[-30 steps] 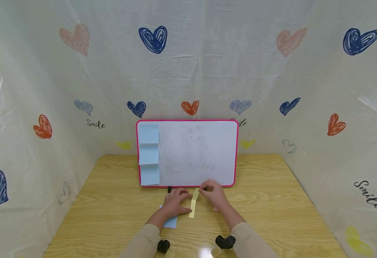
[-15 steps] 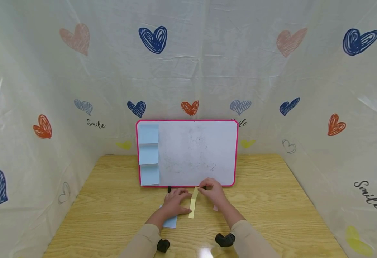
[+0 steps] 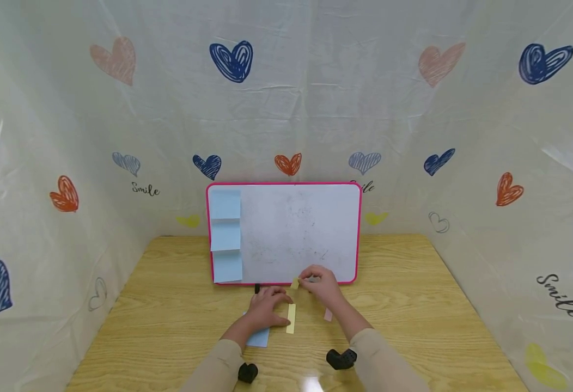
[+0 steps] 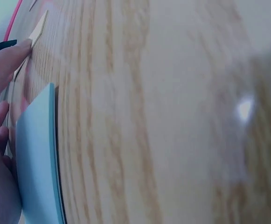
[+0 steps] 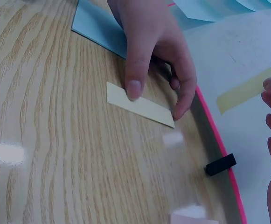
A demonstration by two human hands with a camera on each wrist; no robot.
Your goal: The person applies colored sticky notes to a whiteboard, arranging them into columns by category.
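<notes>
Between the thumb and fingertips of my right hand (image 3: 323,286) one end of a thin yellow sticky note (image 5: 245,91) is pinched. That strip is apart from the narrow yellow sticky note pad (image 5: 147,108) and hangs by the whiteboard's (image 3: 296,234) lower edge. My left hand (image 3: 264,307) holds the pad on the table, thumb on its long side and index finger at its far end. Under the left wrist, partly hidden, lies a blue sticky note pad (image 4: 37,154). Several light blue notes (image 3: 225,204) hang in a column down the board's left side.
A small pink sticky note pad (image 3: 328,314) lies beside the right forearm. Black feet (image 5: 220,164) stick out under the board's pink frame. Behind the wooden table (image 3: 169,305) hangs a white curtain (image 3: 276,109) printed with hearts.
The yellow strip has come off the pad and moved up toward the board in my right hand. My left hand stays on the pad.
</notes>
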